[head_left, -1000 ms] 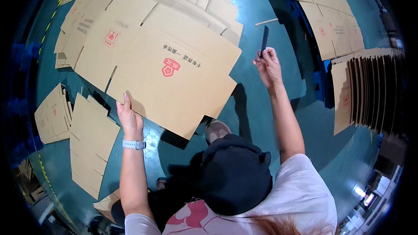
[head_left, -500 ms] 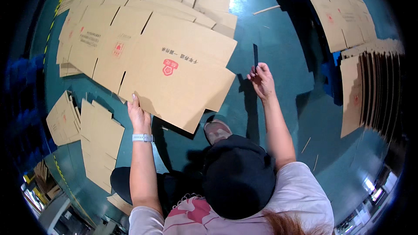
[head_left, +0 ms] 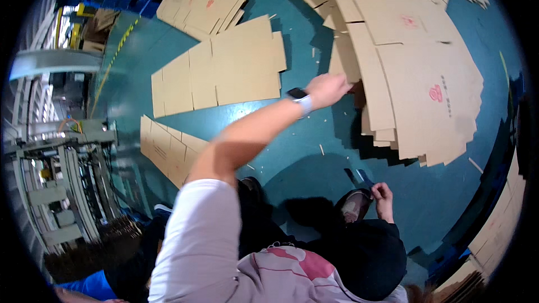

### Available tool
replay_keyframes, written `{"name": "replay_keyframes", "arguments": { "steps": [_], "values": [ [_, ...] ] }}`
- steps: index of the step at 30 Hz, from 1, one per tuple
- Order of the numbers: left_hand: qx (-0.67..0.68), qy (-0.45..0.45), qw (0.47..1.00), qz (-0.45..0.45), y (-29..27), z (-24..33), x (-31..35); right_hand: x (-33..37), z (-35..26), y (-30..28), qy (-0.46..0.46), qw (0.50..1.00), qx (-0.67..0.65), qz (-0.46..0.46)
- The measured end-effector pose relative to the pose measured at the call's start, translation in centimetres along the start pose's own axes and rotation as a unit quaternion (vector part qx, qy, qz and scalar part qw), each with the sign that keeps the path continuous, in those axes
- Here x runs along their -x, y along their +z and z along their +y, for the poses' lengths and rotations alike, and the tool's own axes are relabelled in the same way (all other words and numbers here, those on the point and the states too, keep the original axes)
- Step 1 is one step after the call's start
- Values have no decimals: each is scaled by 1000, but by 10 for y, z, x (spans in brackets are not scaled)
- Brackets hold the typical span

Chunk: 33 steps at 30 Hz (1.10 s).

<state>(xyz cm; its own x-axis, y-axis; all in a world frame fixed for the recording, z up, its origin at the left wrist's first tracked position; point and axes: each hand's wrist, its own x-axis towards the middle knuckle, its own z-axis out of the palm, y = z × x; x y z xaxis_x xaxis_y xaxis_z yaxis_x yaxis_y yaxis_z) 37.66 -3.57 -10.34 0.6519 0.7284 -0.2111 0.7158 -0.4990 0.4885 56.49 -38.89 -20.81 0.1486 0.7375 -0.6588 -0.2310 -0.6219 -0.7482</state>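
Note:
My left hand (head_left: 328, 90), a watch (head_left: 299, 96) on its wrist, reaches across to the near edge of a stack of flat cardboard box blanks (head_left: 387, 87). Its fingers are closed, with the tips at the stack's edge; what they hold, if anything, is hidden. Low by my shoe (head_left: 356, 206), my right hand (head_left: 384, 197) is closed around one end of a thin, dark, blade-like strip (head_left: 365, 178). The strip points up and left, away from the fingers. Its exact kind is too small to tell. Red and dark print marks the top blank.
Separate flat blanks lie on the green floor to the left: a large one (head_left: 224, 70), a small pile (head_left: 205, 5) and another (head_left: 171, 148). Metal machinery (head_left: 62, 191) stands at far left. A person's blue clothing (head_left: 90, 286) shows at lower left. More blanks (head_left: 497, 230) are at right.
The view has turned left, so the stack now sits at the right. My left arm now stretches across to the stack's edge. My right hand, raised earlier, is now low near my shoe, still holding the strip.

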Motion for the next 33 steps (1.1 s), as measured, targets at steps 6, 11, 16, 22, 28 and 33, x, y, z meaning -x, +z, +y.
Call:
{"name": "replay_keyframes", "arguments": {
  "steps": [6,11,16,22,28,33],
  "values": [
    [118,-300,924,-204,5,-221,167,-44,-48,53,-86,882,412,-210],
    [545,-486,654,199,31,-303,225,-56,-141,117,-185,689,646,-272],
    [729,-402,410,373,44,-345,243,-164,-204,261,-92,761,594,-244],
    [807,-339,369,313,29,-340,228,-334,-181,342,-172,868,451,114],
    [831,-300,359,301,32,-352,252,-330,-184,362,-158,881,397,204],
    [839,-267,450,149,13,-345,261,-292,-224,362,-83,987,135,-13]
  ]
}}
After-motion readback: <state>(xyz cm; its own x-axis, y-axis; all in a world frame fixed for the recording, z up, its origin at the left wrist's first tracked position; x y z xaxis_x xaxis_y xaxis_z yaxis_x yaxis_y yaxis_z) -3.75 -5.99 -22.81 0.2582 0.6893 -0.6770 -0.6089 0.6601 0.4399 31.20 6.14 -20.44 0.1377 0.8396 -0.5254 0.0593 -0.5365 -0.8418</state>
